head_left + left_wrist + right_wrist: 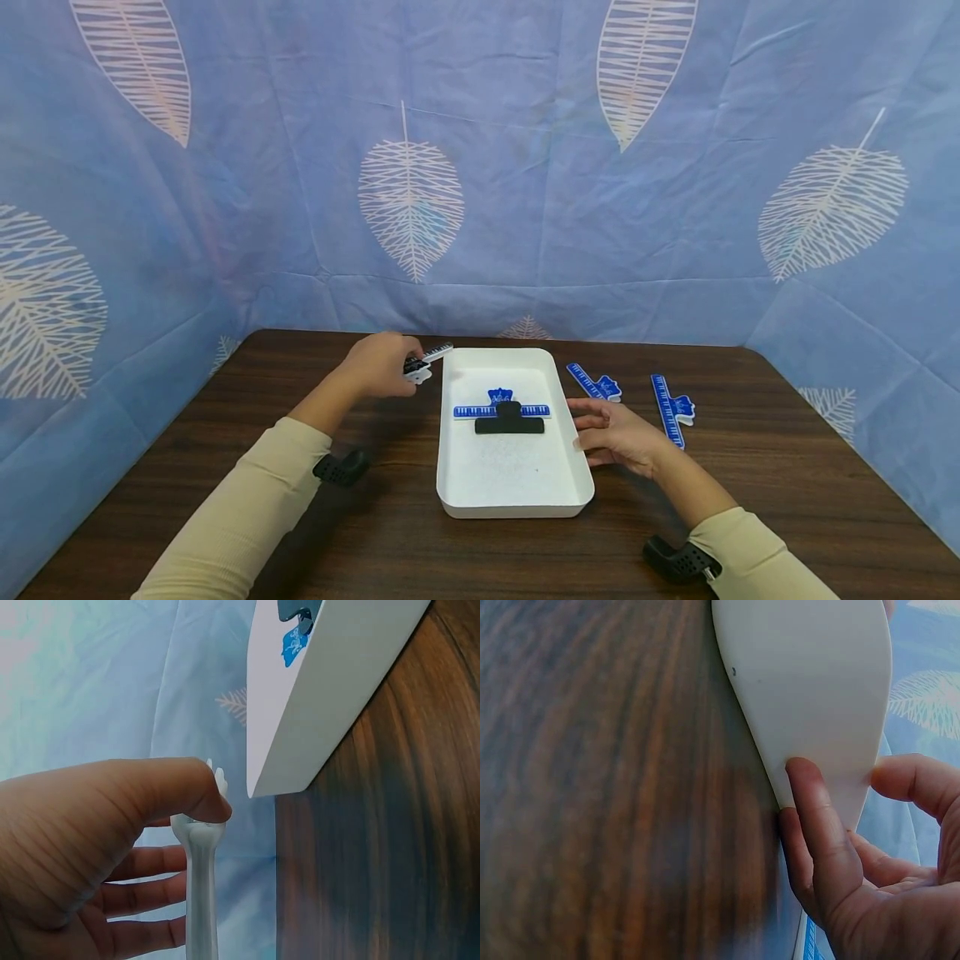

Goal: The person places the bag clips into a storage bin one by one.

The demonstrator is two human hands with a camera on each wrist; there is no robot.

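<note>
My left hand [382, 364] pinches a black-and-white keyboard-pattern clip [438, 352] near the tray's upper left corner. The left wrist view shows this clip [201, 877] edge-on, its pale handle under the thumb, apart from the tray. My right hand [618, 435] touches the right side of the white rectangular tray [517, 507]. In the right wrist view, relaxed fingers [821, 825] rest on the tray's outer wall, with another digit at the rim. Inside the tray lie a blue keyboard-pattern clip [468, 412] and a black clip [508, 425] just in front, partly overlapping it.
Two more blue keyboard-pattern clips lie right of the tray: one [588, 381] close behind my right hand, the other [667, 408] farther right. Everything stands on a dark wooden table [405, 533]. A blue leaf-print cloth [510, 208] hangs behind and at both sides.
</note>
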